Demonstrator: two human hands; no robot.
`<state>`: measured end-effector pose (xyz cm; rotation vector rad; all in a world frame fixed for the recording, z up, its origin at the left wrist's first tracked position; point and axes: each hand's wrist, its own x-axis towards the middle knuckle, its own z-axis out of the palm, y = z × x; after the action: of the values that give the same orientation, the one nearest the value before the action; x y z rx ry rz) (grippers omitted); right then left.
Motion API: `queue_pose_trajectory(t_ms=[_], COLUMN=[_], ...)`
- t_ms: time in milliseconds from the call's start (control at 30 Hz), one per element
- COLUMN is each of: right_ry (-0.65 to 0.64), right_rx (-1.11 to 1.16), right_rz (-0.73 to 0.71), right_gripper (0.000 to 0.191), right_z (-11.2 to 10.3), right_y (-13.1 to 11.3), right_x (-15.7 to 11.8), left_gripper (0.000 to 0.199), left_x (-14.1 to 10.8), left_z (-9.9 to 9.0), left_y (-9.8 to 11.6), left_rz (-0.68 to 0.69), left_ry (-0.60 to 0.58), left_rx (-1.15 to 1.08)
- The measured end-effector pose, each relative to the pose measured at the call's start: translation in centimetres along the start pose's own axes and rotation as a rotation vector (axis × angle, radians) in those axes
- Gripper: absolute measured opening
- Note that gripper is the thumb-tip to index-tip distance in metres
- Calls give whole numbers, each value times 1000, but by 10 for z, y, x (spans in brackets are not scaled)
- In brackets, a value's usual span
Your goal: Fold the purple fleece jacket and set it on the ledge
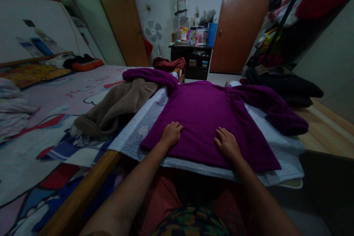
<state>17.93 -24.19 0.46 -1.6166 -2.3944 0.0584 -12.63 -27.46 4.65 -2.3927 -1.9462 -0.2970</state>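
Observation:
A purple long-sleeved top point(204, 118) lies spread flat on a light blue cloth point(129, 142) over a table, its neck end away from me and its hem near me. One sleeve reaches left over a brown garment point(118, 103); the other bends out to the right. My left hand point(172, 134) rests palm down on the lower left part of the top, fingers slightly spread. On the lower right part lies my right hand point(227, 143), also palm down with its fingers apart. Neither hand grips the fabric.
On the left is a bed with a patterned sheet point(80, 92) and a wooden edge point(85, 191). Dark folded clothes point(284, 84) are piled at the right, below hanging garments. A fan point(153, 31) and a dark cabinet point(190, 59) stand at the back.

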Motion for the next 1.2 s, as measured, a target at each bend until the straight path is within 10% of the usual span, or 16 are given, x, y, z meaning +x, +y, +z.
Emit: queue_pose_trajectory(t_ms=[300, 733, 1200], right_ry=[40, -12, -127], right_rx=[-112, -151, -139], right_rz=[162, 215, 345], right_gripper=[50, 52, 63], right_z=[-6, -10, -27], right_y=[-8, -14, -17], right_x=[-5, -4, -4], left_gripper=[57, 45, 64], left_x=[-17, 31, 26], left_z=[13, 19, 42], left_y=[-2, 41, 37], left_rz=[77, -109, -204], left_ry=[-51, -6, -25], left_rx=[28, -8, 62])
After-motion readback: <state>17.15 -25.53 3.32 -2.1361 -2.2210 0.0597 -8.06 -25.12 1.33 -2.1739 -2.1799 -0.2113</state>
